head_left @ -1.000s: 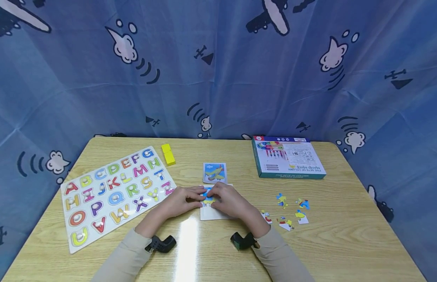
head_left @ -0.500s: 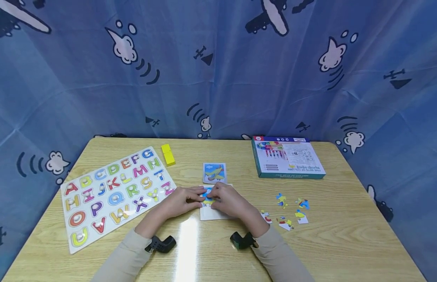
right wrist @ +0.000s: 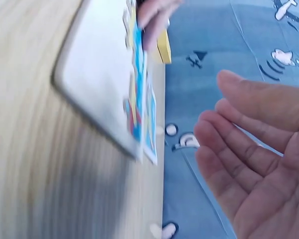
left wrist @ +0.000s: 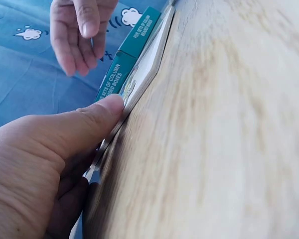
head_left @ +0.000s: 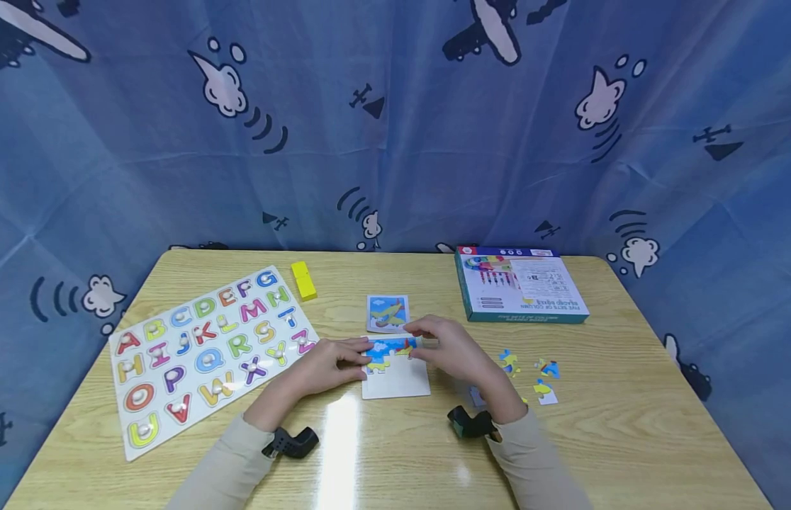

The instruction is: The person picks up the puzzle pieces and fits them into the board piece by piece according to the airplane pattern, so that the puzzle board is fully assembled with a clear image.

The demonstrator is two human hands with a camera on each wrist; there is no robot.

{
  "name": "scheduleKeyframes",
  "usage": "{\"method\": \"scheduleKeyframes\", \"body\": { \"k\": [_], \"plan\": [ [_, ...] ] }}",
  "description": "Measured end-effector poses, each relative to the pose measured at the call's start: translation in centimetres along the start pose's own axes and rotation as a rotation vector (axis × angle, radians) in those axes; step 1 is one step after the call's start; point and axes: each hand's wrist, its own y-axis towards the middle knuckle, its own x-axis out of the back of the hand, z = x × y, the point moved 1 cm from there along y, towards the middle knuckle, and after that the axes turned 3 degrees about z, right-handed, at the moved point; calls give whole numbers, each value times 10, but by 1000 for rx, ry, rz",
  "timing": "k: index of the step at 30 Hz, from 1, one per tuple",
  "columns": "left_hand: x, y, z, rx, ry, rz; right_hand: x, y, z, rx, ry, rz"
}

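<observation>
Head view: the jigsaw board is set just below an airplane picture card, blue-sky pieces fitted along its top. Its left side is being touched by the left hand, thumb and fingers parted; near its top right corner the right hand is held, loosely spread. Left wrist view: the board's edge is met by the left thumb. Right wrist view: the right hand is seen apart from the board, fingers relaxed.

Bright light fills the head view, a white glare streak running toward the near edge of the worktop, while motion blur smears the right wrist view's soft shadow.
</observation>
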Motion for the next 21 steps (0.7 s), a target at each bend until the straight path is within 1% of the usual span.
{"method": "scheduleKeyframes", "body": {
  "k": [3, 7, 13, 17, 21],
  "plan": [
    [0, 0, 0, -1, -8, -1, 10, -8, -6, -1, 23, -27],
    [-1, 0, 0, -2, -24, 1, 26, -20, -15, 5, 12, -74],
    [-1, 0, 1, -6, -18, -2, 45, -42, -34, -45, -14, -115],
    [-1, 0, 2, -7, -21, -4, 54, -57, -49, -51, -28, -132],
    [-1, -1, 2, -9, -21, -9, 61, -71, -62, -105, -37, -144]
  ]
}}
